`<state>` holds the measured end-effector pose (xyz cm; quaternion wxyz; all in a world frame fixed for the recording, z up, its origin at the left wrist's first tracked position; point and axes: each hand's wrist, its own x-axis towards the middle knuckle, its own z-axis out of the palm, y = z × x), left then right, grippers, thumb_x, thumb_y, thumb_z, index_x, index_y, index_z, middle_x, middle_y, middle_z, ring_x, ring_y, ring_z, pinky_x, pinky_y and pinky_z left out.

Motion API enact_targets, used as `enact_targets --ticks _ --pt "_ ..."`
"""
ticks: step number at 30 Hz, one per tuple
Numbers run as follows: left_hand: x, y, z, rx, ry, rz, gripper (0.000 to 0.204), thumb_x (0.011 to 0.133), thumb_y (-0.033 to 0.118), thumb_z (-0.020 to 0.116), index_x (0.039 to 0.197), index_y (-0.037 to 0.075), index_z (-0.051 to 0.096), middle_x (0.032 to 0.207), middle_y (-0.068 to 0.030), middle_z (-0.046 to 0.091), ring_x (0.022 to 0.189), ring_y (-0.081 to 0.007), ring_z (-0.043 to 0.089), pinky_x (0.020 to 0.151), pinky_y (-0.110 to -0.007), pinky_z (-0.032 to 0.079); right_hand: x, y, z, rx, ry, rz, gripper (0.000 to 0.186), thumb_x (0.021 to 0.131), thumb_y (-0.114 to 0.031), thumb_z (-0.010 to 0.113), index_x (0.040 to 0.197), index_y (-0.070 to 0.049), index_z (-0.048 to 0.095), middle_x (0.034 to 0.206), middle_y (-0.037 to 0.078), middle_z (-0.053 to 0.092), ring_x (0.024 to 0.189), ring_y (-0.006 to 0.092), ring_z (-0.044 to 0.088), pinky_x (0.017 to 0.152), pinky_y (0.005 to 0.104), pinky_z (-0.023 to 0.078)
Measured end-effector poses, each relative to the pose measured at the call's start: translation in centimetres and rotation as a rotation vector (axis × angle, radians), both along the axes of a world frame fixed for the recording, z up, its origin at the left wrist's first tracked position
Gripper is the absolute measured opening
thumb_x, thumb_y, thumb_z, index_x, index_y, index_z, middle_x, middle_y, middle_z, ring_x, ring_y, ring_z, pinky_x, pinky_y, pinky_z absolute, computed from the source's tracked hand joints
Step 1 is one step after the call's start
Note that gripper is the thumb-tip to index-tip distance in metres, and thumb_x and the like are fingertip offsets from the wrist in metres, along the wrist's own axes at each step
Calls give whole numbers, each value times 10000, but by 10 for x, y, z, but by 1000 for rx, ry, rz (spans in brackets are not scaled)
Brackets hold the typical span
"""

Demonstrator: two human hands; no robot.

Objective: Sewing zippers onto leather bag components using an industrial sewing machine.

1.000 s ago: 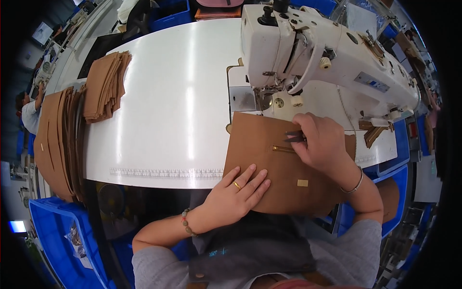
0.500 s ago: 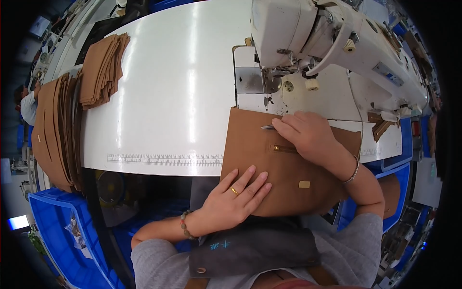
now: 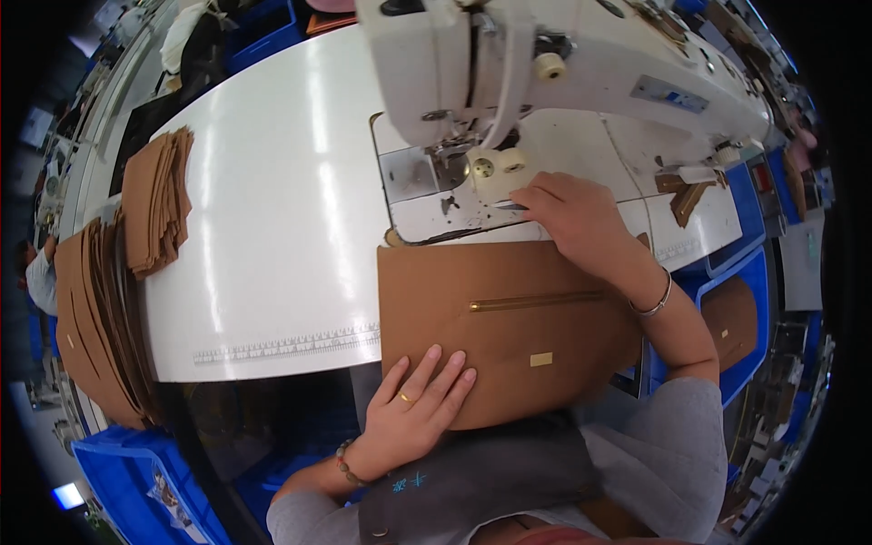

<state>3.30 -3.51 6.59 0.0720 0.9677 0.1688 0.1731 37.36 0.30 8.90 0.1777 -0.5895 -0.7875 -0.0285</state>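
A brown panel [image 3: 427, 277] lies across the table's front edge, its lower part over my lap. It carries a long gold zipper [image 3: 536, 302] and a small gold-coloured rectangular tag [image 3: 541, 360]. My left hand [image 3: 413, 413] rests on its lower left edge, fingers stretched flat; the thumb is hidden. Just beyond the panel's far edge, my right hand [image 3: 581, 222] is closed on a slim pointed metal tool [image 3: 510, 205]. Only the tool's tip shows, so I cannot tell its exact kind. The sewing machine's needle area [image 3: 450, 163] is a little farther left of that hand.
The white sewing machine [image 3: 618, 73] spans the back right. Two stacks of brown pieces, one farther [image 3: 156, 200] and one nearer [image 3: 95, 327], stand on the left. Blue bins [image 3: 136, 472] sit at lower left and at right [image 3: 758, 354]. Dark brown strips [image 3: 688, 200] lie at right.
My right hand has moved off the panel to the bare machine bed beyond it, uncovering the whole zipper. The panel now sits farther from the needle. The head view has shifted.
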Motion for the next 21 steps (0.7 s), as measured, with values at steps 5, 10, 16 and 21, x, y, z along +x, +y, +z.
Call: enact_targets --ticks 5,10,16,21 --pt "-10 3 -9 43 24 71 358 923 136 673 1264 203 759 1358 -21 718 1344 -253 607 1176 -486 378 95 -90 9 -14 12 -319 278 879 -102 721 1155 -74 706 1048 100 668 994 310 652 833 420 542" --pt "-13 1 -21 100 26 85 311 947 138 673 1239 195 762 1385 -19 701 1387 -266 567 1214 -564 320 110 -119 2 192 -26 -429 258 888 -94 732 1139 -35 720 1074 110 671 1025 324 638 877 428 532" --pt "-15 -1 -42 230 63 72 298 951 126 685 1237 167 759 1399 -28 689 1397 -305 551 1224 -596 300 7 -58 -13 -166 211 -105 413 904 -450 747 1043 -78 637 937 104 661 901 342 657 769 442 531" --pt "-25 0 -51 284 4 149 423 961 192 730 1363 89 647 1500 -259 554 1420 -471 490 1198 -647 323 -4 -73 8 -101 316 -75 411 887 -459 769 1011 -89 640 803 73 671 783 335 696 666 435 538"
